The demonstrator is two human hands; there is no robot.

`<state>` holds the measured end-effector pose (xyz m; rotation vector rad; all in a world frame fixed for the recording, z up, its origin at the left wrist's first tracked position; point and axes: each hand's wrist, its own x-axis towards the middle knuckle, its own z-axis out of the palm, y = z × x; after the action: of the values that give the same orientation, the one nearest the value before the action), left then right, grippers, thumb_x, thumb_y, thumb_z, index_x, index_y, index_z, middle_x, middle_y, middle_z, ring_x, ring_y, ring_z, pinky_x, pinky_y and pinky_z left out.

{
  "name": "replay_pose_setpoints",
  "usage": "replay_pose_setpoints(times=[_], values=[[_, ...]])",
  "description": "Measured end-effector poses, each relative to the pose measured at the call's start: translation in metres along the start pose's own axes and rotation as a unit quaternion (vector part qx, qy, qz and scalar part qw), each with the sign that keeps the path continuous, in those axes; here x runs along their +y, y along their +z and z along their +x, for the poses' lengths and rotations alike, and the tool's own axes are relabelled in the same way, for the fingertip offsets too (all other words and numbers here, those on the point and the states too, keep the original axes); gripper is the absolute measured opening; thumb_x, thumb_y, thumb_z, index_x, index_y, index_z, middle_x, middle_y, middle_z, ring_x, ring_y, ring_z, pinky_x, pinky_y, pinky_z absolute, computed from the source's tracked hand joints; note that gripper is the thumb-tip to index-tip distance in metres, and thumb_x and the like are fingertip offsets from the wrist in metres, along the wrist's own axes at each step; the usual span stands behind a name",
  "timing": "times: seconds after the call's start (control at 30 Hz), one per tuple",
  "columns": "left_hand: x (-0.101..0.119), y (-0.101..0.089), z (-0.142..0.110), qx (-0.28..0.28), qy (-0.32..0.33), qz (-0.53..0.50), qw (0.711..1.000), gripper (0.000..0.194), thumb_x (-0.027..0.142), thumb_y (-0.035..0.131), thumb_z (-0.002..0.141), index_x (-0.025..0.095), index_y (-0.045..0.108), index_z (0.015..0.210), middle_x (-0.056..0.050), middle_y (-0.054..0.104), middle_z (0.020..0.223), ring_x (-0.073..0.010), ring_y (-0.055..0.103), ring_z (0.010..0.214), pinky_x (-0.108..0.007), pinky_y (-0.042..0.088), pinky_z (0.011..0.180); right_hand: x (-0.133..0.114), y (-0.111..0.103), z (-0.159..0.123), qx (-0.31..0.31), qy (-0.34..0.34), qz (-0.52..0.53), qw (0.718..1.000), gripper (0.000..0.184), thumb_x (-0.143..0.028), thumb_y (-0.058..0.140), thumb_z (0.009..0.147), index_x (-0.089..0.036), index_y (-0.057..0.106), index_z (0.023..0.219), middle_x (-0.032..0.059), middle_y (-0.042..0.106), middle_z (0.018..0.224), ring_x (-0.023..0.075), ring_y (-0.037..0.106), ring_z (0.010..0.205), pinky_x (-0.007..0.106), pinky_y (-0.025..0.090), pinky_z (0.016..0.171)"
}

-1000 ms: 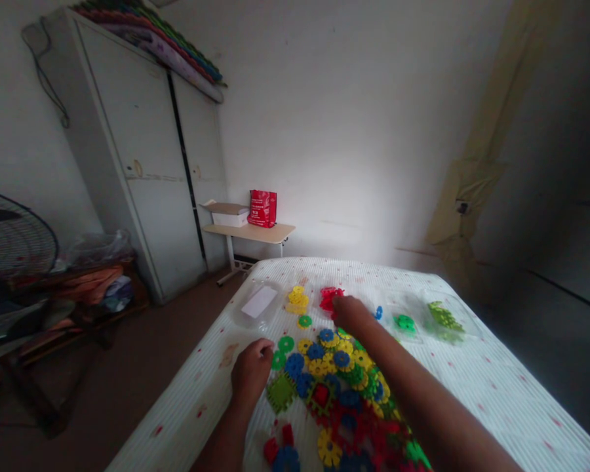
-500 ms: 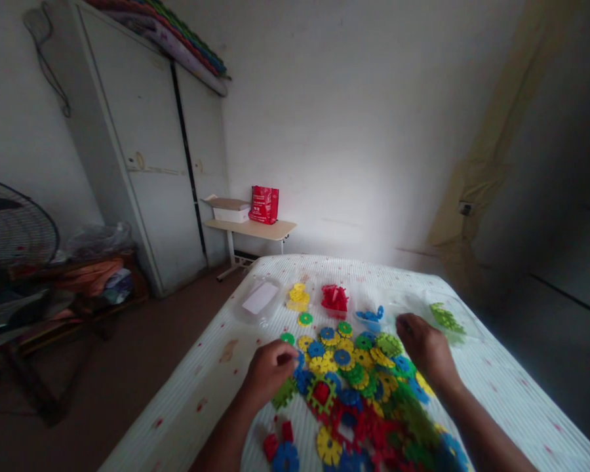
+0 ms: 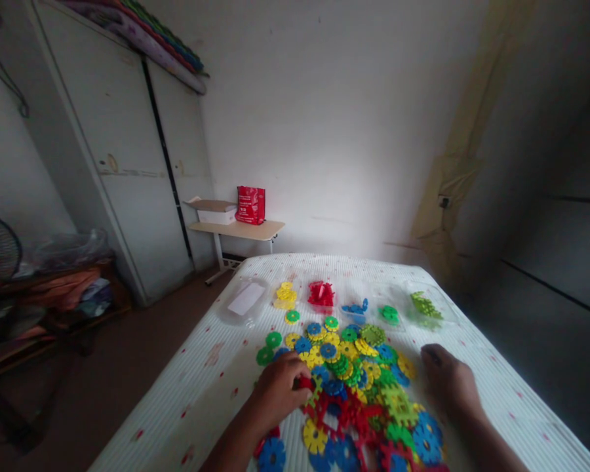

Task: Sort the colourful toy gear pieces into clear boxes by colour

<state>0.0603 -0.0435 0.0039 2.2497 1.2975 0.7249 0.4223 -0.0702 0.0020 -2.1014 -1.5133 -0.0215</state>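
My left hand (image 3: 281,388) is at the left side of the pile, thumb and fingers closed on a small red plastic block (image 3: 303,382). Just beside it is a light green square notched piece (image 3: 316,391). Across the pile, my right hand (image 3: 451,379) hovers or rests over the cloth at the right; its fingers are curled in and nothing shows in them. Between the hands lies a heap of interlocking plastic pieces: yellow discs (image 3: 314,436), blue discs (image 3: 427,432), green discs (image 3: 343,364) and red square pieces (image 3: 341,413).
Clear tubs line the far side, with yellow pieces (image 3: 286,295), red pieces (image 3: 321,296), blue pieces (image 3: 356,308), green discs (image 3: 389,314) and light green pieces (image 3: 425,305). A clear lid (image 3: 244,301) lies at the left. Beyond stands a side table (image 3: 238,229) with a red bag (image 3: 250,205).
My right hand has drawn back from the tubs toward me, uncovering the green discs' tub. My left hand has come nearer and taken hold of the red block. The view has swung slightly right.
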Motion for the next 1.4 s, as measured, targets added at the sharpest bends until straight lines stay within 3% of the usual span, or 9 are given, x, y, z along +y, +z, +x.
replay_pose_setpoints(times=[0.17,0.4,0.53,0.63,0.9,1.07,1.17,1.27,1.4], values=[[0.006,-0.009,0.001,0.065,-0.030,-0.071,0.995,0.013,0.018,0.056,0.069,0.019,0.062,0.080,0.000,0.062,0.075,-0.0126,0.055,0.067,-0.022,0.041,0.064,-0.003,0.001,-0.002,-0.006,-0.004,0.022,1.000,0.034,-0.043,0.036,0.078,-0.021,0.062,0.081,0.0058,0.070,0.075,0.0188,0.064,0.067,0.024,0.045,0.060],[0.039,0.003,-0.010,-0.039,0.118,-0.145,0.982,0.039,0.001,0.040,0.071,0.022,0.070,0.085,-0.003,0.063,0.093,-0.0114,0.057,0.090,-0.022,0.043,0.083,-0.001,0.002,0.000,-0.018,0.010,0.047,0.999,0.036,-0.045,0.036,0.075,-0.020,0.062,0.080,0.0055,0.069,0.074,0.0187,0.063,0.067,0.025,0.044,0.062],[0.046,0.013,-0.018,-0.087,0.098,-0.100,0.986,0.037,0.013,0.057,0.070,0.026,0.064,0.104,-0.002,0.056,0.107,-0.0141,0.053,0.099,-0.024,0.042,0.089,0.002,0.005,0.000,-0.015,0.012,0.057,0.998,0.037,-0.046,0.037,0.073,-0.020,0.063,0.080,0.0055,0.069,0.073,0.0192,0.063,0.066,0.025,0.044,0.061],[0.044,0.015,-0.019,-0.131,0.086,-0.063,0.986,0.057,0.028,0.075,0.055,0.027,0.060,0.111,-0.002,0.051,0.117,-0.0184,0.051,0.103,-0.026,0.042,0.090,0.002,0.006,0.000,-0.013,0.009,0.056,0.998,0.036,-0.046,0.037,0.073,-0.021,0.063,0.079,0.0053,0.069,0.073,0.0193,0.063,0.066,0.025,0.044,0.062],[0.048,0.020,-0.019,-0.129,0.082,-0.009,0.988,0.054,0.019,0.068,0.059,0.026,0.057,0.111,-0.003,0.050,0.117,-0.0197,0.049,0.102,-0.029,0.039,0.092,-0.001,0.004,0.000,-0.024,0.006,0.060,0.998,0.033,-0.043,0.038,0.072,-0.021,0.062,0.078,0.0046,0.069,0.072,0.0186,0.063,0.066,0.025,0.044,0.061],[0.043,0.019,-0.015,-0.112,0.055,-0.111,0.986,0.050,0.018,0.072,0.054,0.024,0.061,0.103,-0.003,0.052,0.108,-0.0175,0.051,0.095,-0.026,0.043,0.084,0.002,0.007,0.001,-0.028,0.006,0.044,0.999,0.035,-0.043,0.037,0.074,-0.021,0.062,0.082,0.0054,0.070,0.077,0.0188,0.064,0.070,0.024,0.044,0.062],[0.035,0.012,-0.009,-0.102,-0.006,-0.279,0.955,0.055,0.030,0.077,0.052,0.021,0.061,0.104,-0.004,0.053,0.108,-0.0135,0.053,0.079,-0.025,0.045,0.069,0.001,0.008,0.001,-0.030,0.001,0.038,0.999,0.034,-0.043,0.036,0.075,-0.021,0.062,0.081,0.0055,0.070,0.078,0.0188,0.065,0.072,0.024,0.044,0.064],[0.027,0.002,-0.005,-0.100,-0.060,-0.460,0.880,0.064,0.044,0.079,0.048,0.017,0.060,0.103,-0.006,0.057,0.102,-0.0157,0.055,0.079,-0.027,0.045,0.071,0.000,0.008,-0.001,-0.031,0.001,0.029,0.999,0.034,-0.042,0.035,0.076,-0.021,0.061,0.080,0.0050,0.069,0.076,0.0184,0.064,0.070,0.024,0.043,0.062],[0.016,-0.011,0.002,-0.121,-0.096,-0.549,0.821,0.062,0.049,0.075,0.054,0.014,0.060,0.104,-0.008,0.063,0.092,-0.0177,0.059,0.078,-0.029,0.045,0.069,0.000,0.009,-0.003,-0.028,-0.002,0.026,0.999,0.033,-0.040,0.034,0.078,-0.021,0.061,0.081,0.0048,0.069,0.075,0.0181,0.063,0.070,0.024,0.042,0.061]])
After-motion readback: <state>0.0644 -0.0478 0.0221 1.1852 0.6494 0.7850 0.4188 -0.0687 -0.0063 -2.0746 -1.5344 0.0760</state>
